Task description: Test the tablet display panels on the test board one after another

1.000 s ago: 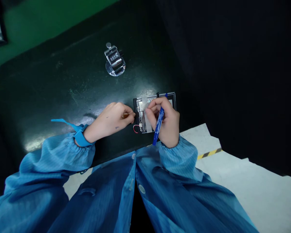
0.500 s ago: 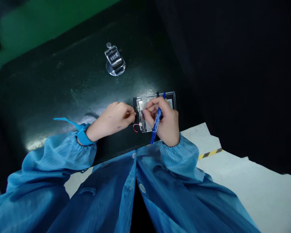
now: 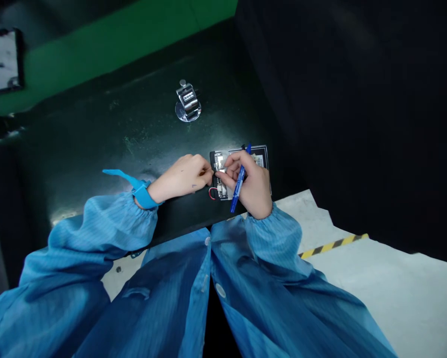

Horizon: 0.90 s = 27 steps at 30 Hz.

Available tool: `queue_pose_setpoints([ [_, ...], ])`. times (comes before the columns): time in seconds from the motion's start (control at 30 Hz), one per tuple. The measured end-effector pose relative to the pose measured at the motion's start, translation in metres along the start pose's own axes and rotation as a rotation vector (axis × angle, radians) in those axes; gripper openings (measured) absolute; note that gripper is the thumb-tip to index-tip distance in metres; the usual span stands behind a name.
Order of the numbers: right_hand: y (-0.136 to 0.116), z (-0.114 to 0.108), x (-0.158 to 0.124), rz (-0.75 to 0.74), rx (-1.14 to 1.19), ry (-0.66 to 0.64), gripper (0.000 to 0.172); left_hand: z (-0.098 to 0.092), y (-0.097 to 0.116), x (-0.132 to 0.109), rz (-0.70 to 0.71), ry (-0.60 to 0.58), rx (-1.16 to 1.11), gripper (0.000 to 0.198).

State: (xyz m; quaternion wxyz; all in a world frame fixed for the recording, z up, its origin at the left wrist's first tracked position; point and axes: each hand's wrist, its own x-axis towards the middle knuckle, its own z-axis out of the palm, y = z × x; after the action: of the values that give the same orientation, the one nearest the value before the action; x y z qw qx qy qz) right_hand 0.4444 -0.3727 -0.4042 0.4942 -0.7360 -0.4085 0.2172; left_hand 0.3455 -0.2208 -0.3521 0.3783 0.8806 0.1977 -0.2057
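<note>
A flat electronic module (image 3: 263,149) with a black border lies near the table's front edge, its exposed circuit board (image 3: 221,191) toward the left end. Red and white wires (image 3: 211,194) loop out at its lower left. My left hand (image 3: 193,174) is closed at the module's left edge; whatever its fingertips may pinch is hidden. A blue marker pen (image 3: 238,186) lies slanted across my right hand (image 3: 254,186), held by its curled fingers. The right thumb reaches over the circuit board, close to the left fingertips. The right palm covers part of the module.
A chrome tally counter (image 3: 188,102) on a round base stands beyond the hands on the dark green table (image 3: 141,119). A blue wrist strap (image 3: 143,194) circles my left wrist. Pale floor with yellow-black tape (image 3: 333,245) shows at the right, below a dark area.
The view has shifted, so the counter and table edge appear farther right. My right thumb has moved left across the circuit board, toward my left fingertips. The pen stays in my right hand.
</note>
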Motion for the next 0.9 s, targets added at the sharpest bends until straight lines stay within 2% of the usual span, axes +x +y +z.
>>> queue_pose_setpoints([
  [0.17, 0.001, -0.003, 0.005, 0.018, -0.026, -0.055, 0.019, -0.005, 0.001, -0.002, 0.018, -0.043, -0.086, 0.027],
  [0.5, -0.004, -0.004, 0.012, 0.007, -0.162, -0.095, 0.023, -0.006, 0.006, -0.005, 0.016, -0.071, -0.043, 0.031],
  [0.53, -0.004, -0.004, 0.012, 0.009, -0.174, -0.094, 0.024, -0.009, 0.007, -0.011, 0.032, -0.032, 0.016, 0.033],
  [0.57, -0.002, -0.004, 0.013, 0.009, -0.181, -0.088, 0.025, -0.012, 0.007, -0.021, 0.05, 0.056, 0.098, 0.035],
  [0.63, 0.001, -0.003, 0.011, 0.0, -0.184, -0.061, 0.028, -0.02, 0.0, -0.052, 0.057, 0.365, 0.288, 0.041],
  [0.7, 0.004, 0.0, 0.007, -0.013, -0.175, -0.024, 0.032, -0.022, -0.018, -0.094, -0.042, 0.692, 0.423, 0.048],
  [0.73, 0.005, 0.002, 0.003, -0.013, -0.169, -0.014, 0.033, -0.018, -0.03, -0.118, -0.142, 0.792, 0.457, 0.05],
  [0.8, 0.007, 0.004, -0.002, -0.002, -0.184, 0.028, 0.039, 0.001, -0.06, -0.163, -0.411, 0.89, 0.506, 0.053],
  [0.9, 0.012, 0.004, -0.002, 0.066, -0.258, 0.094, 0.042, 0.051, -0.105, -0.215, -0.895, 0.948, 0.511, 0.063],
])
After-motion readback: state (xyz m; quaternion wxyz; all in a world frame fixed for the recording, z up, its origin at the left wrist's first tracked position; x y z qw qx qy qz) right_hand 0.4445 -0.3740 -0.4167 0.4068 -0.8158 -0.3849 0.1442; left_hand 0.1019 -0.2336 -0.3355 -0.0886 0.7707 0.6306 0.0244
